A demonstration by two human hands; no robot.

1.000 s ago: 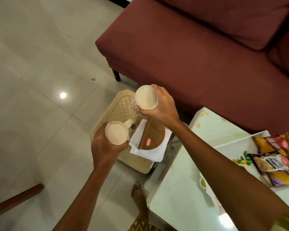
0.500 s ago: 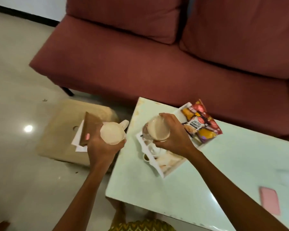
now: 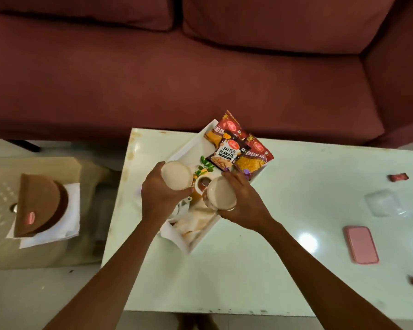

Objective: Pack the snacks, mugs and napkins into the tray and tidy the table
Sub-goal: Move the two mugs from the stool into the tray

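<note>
— Head view, hands?
— Left hand [image 3: 161, 195] wrapped round one mug [image 3: 176, 174]; right hand [image 3: 242, 203] clasping a second mug [image 3: 221, 196]. Both arms extended, mugs over the tray [image 3: 202, 236].
— Snacks?
— Snack packets [image 3: 239, 148] at the tray's far end; napkins [image 3: 48, 219] on the side stool [image 3: 0, 246].

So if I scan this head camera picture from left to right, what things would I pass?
Brown napkin holder on the stool → mug in the left hand → mug in the right hand → clear plastic lid → small red wrapper at the table's far right.
</note>
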